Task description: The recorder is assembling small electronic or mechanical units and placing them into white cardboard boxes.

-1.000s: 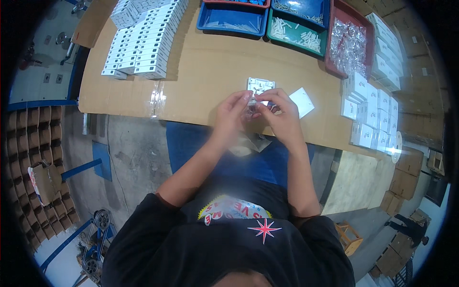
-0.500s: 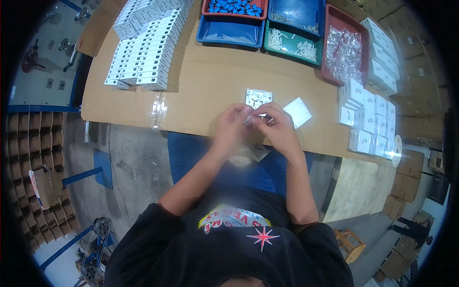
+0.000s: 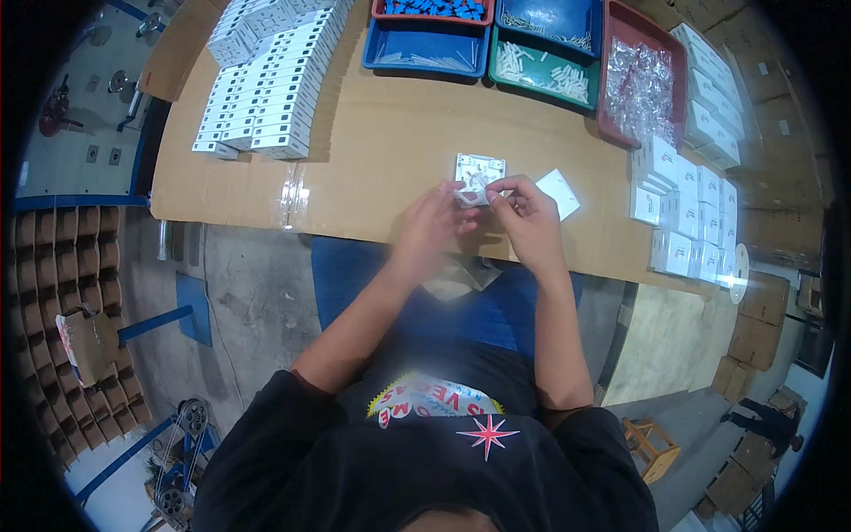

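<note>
A small clear plastic bag (image 3: 471, 197), its contents too small to make out, is pinched by the fingertips of my right hand (image 3: 532, 222). My left hand (image 3: 424, 229), somewhat blurred, is at the bag's left side with its fingers apart; whether a fingertip touches the bag is unclear. Just beyond the fingers, a white square plastic housing (image 3: 481, 165) lies on the table with its inner parts facing up. The bag overlaps the housing's near edge. To the right of my right hand lies a flat white square plate (image 3: 558, 195), turned at an angle.
Tall stacks of white boxes (image 3: 266, 102) stand at the left on the cardboard-covered table (image 3: 372, 168). Along the far side are blue (image 3: 424, 51), green (image 3: 544, 75) and red (image 3: 612, 120) trays of small parts and clear bags. More white boxes (image 3: 681, 213) sit at the right.
My hands have moved apart; the left fingers have spread. The clear bag, earlier between both hands' fingertips, now shows more plainly in my right fingers over the housing's near edge.
</note>
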Action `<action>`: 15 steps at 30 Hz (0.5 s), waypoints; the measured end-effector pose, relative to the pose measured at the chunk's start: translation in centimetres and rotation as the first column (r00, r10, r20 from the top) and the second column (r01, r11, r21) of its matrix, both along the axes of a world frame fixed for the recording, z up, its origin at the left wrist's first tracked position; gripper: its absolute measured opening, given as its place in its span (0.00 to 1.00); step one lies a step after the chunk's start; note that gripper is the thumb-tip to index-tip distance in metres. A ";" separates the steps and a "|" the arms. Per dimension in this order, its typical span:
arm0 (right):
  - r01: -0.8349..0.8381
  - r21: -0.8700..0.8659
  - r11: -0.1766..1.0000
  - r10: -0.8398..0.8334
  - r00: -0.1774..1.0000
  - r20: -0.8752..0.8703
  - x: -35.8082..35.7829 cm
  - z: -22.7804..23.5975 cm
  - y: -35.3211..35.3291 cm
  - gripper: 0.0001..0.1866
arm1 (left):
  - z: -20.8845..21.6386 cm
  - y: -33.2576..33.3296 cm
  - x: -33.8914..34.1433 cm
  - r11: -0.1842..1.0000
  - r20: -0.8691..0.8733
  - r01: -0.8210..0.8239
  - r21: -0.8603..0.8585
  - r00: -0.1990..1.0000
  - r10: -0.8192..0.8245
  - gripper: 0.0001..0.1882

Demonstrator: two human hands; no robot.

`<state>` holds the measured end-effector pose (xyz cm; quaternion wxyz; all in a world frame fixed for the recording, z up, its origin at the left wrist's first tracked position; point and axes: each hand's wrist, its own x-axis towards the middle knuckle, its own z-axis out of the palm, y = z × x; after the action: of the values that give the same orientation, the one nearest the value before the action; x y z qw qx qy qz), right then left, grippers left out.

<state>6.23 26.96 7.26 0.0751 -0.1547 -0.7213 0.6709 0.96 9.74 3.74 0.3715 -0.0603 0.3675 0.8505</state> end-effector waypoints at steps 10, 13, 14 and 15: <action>0.107 -0.021 0.994 -0.107 0.994 0.017 -0.2 0.4 0.3 0.05 | -0.8 0.2 0.2 0.951 -0.180 0.043 -0.305 0.978 -0.102 0.14; 0.081 -0.007 0.997 -0.081 0.997 0.018 0.0 0.0 0.3 0.05 | -1.2 0.3 0.3 0.967 -0.168 0.035 -0.253 0.983 -0.079 0.16; 0.080 -0.008 0.997 -0.080 0.997 0.018 0.0 0.0 0.3 0.05 | -1.2 0.4 0.3 0.984 -0.150 0.010 -0.178 0.988 -0.037 0.17; 0.066 -0.014 0.998 -0.066 0.997 0.026 0.0 0.0 0.3 0.05 | -1.0 0.5 0.3 0.995 -0.129 -0.016 -0.101 0.992 0.003 0.19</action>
<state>6.20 27.22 7.27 0.0870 -0.1875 -0.7119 0.6712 1.23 10.22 2.77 0.3396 -0.0260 0.4334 0.8344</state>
